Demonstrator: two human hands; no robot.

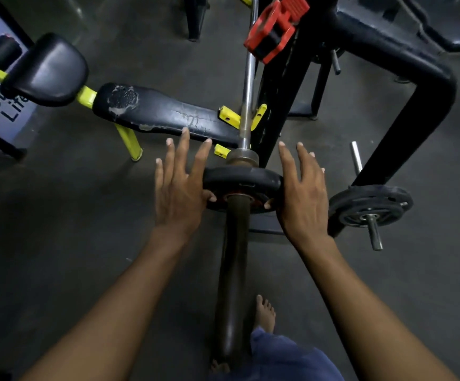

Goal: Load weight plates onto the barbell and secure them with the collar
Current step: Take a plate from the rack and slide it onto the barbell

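The barbell (248, 78) runs away from me, its dark sleeve (233, 270) pointing at my body. A black weight plate (241, 178) sits on the sleeve, close to the inner collar. My left hand (178, 182) lies flat against the plate's left edge, fingers straight, thumb on the plate's face. My right hand (301, 185) presses the right edge the same way, thumb on the face. A red clamp collar (275, 28) rests on top of the black rack upright, apart from both hands.
A worn black bench with yellow frame (165, 112) lies to the left. The black rack frame (421, 100) stands to the right, with more plates on a storage peg (370, 206). My bare foot (264, 314) is on the dark floor beside the sleeve.
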